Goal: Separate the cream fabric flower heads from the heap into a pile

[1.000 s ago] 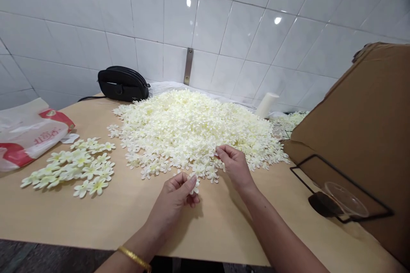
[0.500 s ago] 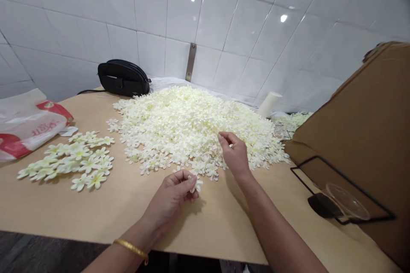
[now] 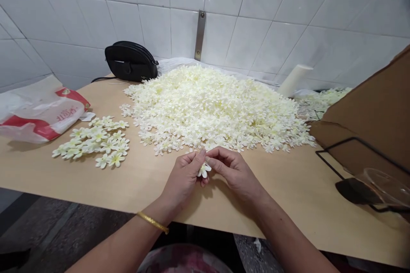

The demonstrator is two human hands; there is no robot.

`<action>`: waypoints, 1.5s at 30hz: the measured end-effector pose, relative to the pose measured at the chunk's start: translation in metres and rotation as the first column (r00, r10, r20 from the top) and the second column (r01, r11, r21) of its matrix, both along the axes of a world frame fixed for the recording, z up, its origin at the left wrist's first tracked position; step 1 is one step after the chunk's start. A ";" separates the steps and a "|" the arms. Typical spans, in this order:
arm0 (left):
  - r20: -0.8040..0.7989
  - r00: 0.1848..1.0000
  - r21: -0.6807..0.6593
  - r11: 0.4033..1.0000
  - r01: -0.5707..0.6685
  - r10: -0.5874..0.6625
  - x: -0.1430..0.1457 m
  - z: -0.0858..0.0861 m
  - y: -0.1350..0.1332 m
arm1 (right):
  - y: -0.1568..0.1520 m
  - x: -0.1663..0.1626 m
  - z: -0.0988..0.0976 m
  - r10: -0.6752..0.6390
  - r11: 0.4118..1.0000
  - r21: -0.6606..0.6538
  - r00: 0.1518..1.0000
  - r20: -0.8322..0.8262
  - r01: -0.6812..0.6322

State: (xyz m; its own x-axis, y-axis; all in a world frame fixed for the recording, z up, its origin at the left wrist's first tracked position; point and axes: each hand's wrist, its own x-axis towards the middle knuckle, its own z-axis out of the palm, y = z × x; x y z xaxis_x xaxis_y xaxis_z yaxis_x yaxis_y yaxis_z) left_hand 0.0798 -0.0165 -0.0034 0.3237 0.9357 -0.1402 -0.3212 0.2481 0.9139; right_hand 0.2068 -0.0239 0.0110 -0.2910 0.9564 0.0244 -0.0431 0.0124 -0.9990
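Note:
My left hand (image 3: 182,179) is closed in a pinch on a white artificial flower (image 3: 204,171) with a pale yellow centre, just above the table's front part. Against its fingertips, my right hand (image 3: 238,175) is also pinched shut at the flower's upper edge. What lies between the right fingertips is hidden. Behind both hands spreads a large heap of the same loose flowers (image 3: 214,113). A smaller cluster of flowers (image 3: 104,140), with yellower centres, lies to the left on the table.
On the table (image 3: 153,185) stand a black bag (image 3: 131,62) at the back left and a red-and-white plastic bag (image 3: 41,115) at the left. A white cylinder (image 3: 294,80) leans behind the heap. At right are a cardboard box (image 3: 371,106) and a black wire frame (image 3: 331,168).
My right hand has come away from the heap to meet my left hand at the flower. The camera view has tilted down, showing more floor.

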 end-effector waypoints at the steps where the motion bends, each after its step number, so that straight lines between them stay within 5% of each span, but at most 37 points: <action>1: -0.015 1.000 0.000 1.000 -0.005 0.005 0.001 0.000 0.000 | 0.000 0.000 0.000 -0.008 1.000 -0.005 1.000 -0.011 0.008; 6: 0.016 1.000 -0.045 0.999 0.008 -0.008 0.000 -0.001 0.003 | 0.002 0.002 -0.003 0.002 1.000 -0.019 0.999 -0.036 -0.003; 9: 0.017 0.995 -0.092 0.991 0.095 -0.094 -0.004 0.007 0.012 | 0.005 0.005 -0.006 -0.170 0.982 0.104 0.981 0.091 0.160; 14: -0.164 0.955 -0.085 0.968 0.235 -0.246 -0.004 0.030 0.034 | 0.009 0.012 -0.007 -0.561 0.789 0.454 0.788 0.255 0.415; 18: -0.214 0.960 -0.012 0.984 0.180 -0.178 0.000 0.029 0.050 | 0.016 0.020 -0.005 -0.659 0.704 0.606 0.658 0.364 0.371; 24: -0.108 0.975 0.063 0.977 0.203 -0.195 -0.009 0.015 0.063 | 0.035 0.034 0.000 -0.642 0.736 0.644 0.515 0.568 0.207; 28: -0.046 0.980 0.069 0.978 0.197 -0.195 -0.014 0.015 0.066 | 0.044 0.033 0.011 -0.624 0.739 0.613 0.624 0.470 0.279; 34: 0.001 0.983 0.099 0.978 0.184 -0.185 -0.013 0.015 0.065 | 0.044 0.013 0.009 -0.392 0.894 0.354 0.863 0.318 0.275; 45: -0.139 0.976 0.132 0.973 0.188 -0.169 -0.008 0.012 0.061 | 0.037 0.002 0.000 -0.221 0.969 0.130 0.973 0.072 0.210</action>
State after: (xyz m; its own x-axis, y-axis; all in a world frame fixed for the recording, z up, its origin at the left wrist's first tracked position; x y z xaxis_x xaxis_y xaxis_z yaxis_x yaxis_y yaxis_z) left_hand 0.0718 0.0447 0.0081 0.4755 0.8778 -0.0588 -0.1637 0.1539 0.9744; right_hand 0.2084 0.0128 0.0106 -0.0845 0.9882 0.1276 0.0594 0.1328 -0.9894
